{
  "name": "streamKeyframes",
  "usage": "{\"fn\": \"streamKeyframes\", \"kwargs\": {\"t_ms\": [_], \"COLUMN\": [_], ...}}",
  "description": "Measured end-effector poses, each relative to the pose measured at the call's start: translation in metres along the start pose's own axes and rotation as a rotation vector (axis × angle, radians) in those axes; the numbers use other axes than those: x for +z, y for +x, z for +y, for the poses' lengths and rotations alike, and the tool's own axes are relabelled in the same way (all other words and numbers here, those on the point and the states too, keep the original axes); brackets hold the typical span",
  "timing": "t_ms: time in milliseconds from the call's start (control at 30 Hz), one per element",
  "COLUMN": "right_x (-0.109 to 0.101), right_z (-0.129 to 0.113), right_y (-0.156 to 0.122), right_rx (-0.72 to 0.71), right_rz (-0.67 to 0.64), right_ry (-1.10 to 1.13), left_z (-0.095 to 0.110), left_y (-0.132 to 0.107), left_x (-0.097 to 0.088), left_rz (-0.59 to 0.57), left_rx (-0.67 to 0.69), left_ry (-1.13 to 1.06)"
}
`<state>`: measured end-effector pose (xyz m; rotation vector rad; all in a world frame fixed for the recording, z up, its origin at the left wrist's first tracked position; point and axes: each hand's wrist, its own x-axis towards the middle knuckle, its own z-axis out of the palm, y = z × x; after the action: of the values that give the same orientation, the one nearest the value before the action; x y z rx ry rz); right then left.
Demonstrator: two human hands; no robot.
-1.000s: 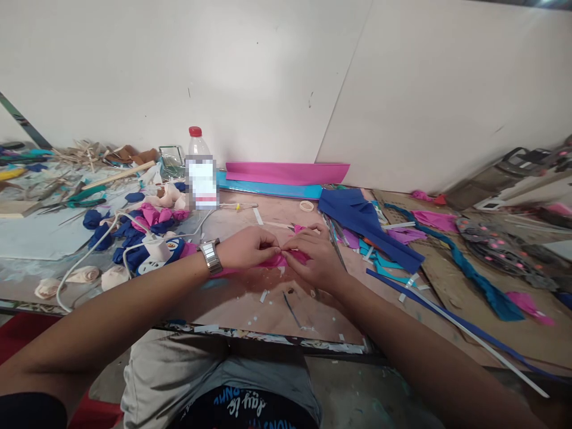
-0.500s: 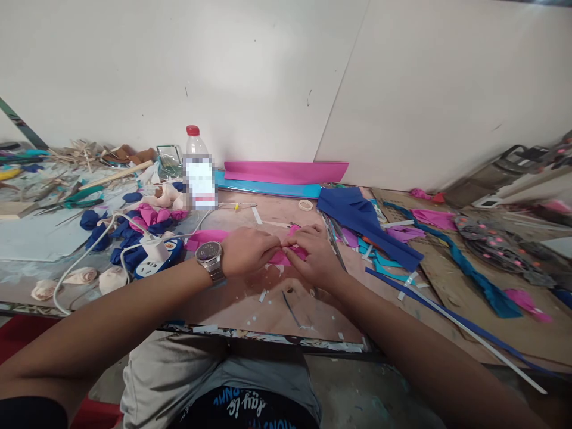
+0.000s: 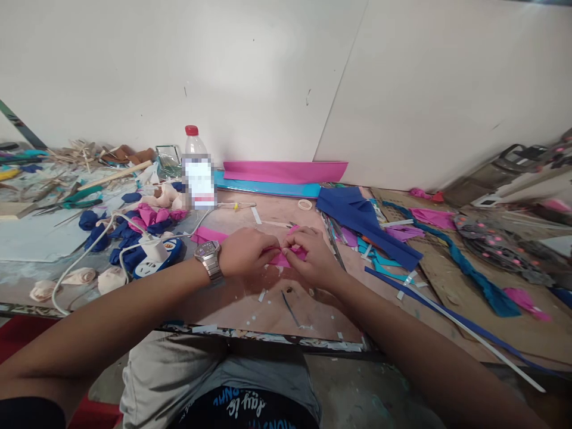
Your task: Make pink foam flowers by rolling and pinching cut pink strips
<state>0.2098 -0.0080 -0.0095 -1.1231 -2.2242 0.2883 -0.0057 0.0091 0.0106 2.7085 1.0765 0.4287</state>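
Both hands meet over the middle of the table, pinching a strip of bright pink fabric point(image 3: 286, 260). My left hand point(image 3: 248, 252), with a metal watch point(image 3: 208, 256) at the wrist, has its thumb and forefinger closed on the fabric. The strip's loose end point(image 3: 208, 236) shows behind that wrist. My right hand point(image 3: 310, 256) grips the same fabric with bent fingers, fingertips almost touching the left ones. The part between the fingers is mostly hidden. Just behind the right hand, dark pointed tips point(image 3: 290, 225) poke out, partly covered.
Rolled fabric flowers point(image 3: 149, 214), a blue-and-white power strip point(image 3: 158, 259) with a white cable, a red-capped bottle point(image 3: 192, 143) and green-handled pliers point(image 3: 84, 196) lie left. Pink sheet point(image 3: 286, 171) leans at the wall. Blue fabric point(image 3: 357, 214) and a white stick point(image 3: 482, 339) lie right.
The pink strip's loose end behind my left wrist has shifted and now shows less. My left wrist has turned slightly. Both hands stay pinched on the fabric in nearly the same place.
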Motion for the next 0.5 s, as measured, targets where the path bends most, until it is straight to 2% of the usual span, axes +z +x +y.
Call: {"fn": "streamKeyframes", "kwargs": {"t_ms": [267,500], "right_x": [-0.001,-0.004], "right_z": [0.0,-0.002], "right_y": [0.0,0.0], "right_rx": [-0.019,-0.03], "right_rz": [0.003,0.002], "right_ry": [0.008,0.021], "left_z": [0.002,-0.004], "left_y": [0.0,0.002], "left_x": [-0.009,-0.011], "left_rz": [-0.061,-0.094], "left_rx": [-0.019,0.067], "left_ry": [-0.133,-0.203]}}
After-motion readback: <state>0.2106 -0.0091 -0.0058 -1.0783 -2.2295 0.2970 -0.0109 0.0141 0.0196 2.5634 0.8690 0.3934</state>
